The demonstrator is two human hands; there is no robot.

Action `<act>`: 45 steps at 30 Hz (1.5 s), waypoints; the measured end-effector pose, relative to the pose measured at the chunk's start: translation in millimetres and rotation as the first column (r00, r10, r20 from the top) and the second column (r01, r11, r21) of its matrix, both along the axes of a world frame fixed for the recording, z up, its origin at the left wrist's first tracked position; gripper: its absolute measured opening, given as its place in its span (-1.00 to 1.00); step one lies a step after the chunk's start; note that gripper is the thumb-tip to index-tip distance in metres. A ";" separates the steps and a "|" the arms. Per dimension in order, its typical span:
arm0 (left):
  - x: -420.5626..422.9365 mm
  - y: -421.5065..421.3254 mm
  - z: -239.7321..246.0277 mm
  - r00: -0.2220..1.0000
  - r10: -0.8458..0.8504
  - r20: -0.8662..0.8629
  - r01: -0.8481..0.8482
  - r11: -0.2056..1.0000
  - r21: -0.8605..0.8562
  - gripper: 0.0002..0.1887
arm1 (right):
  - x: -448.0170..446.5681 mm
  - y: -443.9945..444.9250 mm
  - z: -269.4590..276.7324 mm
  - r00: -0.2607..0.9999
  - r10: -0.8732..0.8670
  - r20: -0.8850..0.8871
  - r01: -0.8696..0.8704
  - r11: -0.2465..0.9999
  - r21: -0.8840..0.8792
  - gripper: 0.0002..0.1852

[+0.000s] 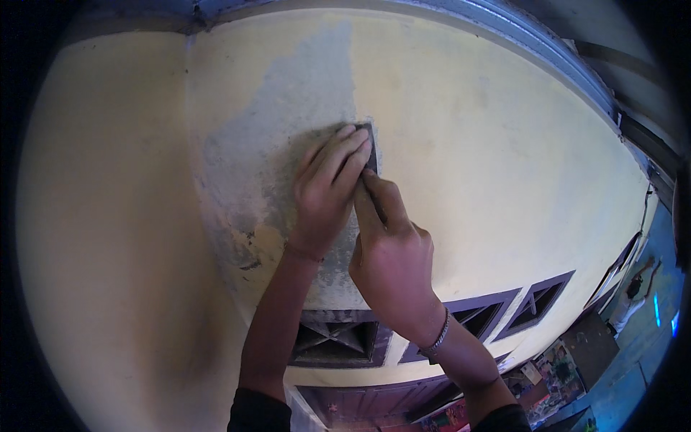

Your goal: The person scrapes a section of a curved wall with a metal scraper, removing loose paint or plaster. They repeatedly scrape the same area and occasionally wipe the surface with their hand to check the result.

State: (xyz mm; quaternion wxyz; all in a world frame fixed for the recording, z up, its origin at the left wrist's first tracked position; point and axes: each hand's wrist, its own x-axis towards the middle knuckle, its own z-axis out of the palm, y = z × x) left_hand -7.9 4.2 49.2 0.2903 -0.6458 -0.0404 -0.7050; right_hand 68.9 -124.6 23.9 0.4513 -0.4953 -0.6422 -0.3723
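A dark flat scraper blade lies against the wall, at the right edge of a grey scraped patch where pale yellow paint begins. My left hand presses its fingers flat on the blade. My right hand, with a chain bracelet at the wrist, is closed on the tool from below, index finger stretched along it toward the blade. Its handle is hidden in my palm. Rough, flaking spots show on the wall left of my left wrist.
Below are vent openings with crossed bars and a reddish-brown panelled door. A wall corner runs down at left; a bluish beam crosses the top. Another person with raised arms is at far right.
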 end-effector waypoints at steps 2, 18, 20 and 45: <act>0.1 0.3 -2.3 1.000 -0.013 0.007 0.013 0.997 -0.071 -0.70 | 0.3 0.9 -3.2 1.000 -0.003 0.001 0.003 1.000 0.003 -0.44; -2.8 0.2 -2.7 1.000 -0.020 0.017 0.022 0.985 -0.170 -0.73 | 0.9 1.8 -0.8 1.000 0.028 0.010 -0.028 1.000 -0.001 -0.45; -2.2 -0.3 -3.3 1.000 -0.013 0.023 0.013 0.999 -0.031 -0.75 | 1.8 2.9 -1.4 1.000 0.025 0.016 -0.024 1.000 -0.014 -0.46; -6.8 -4.6 20.9 0.999 0.004 -0.036 0.000 0.996 0.094 -0.72 | -6.7 -0.5 17.7 0.997 0.054 -0.051 -0.053 0.998 0.022 -0.45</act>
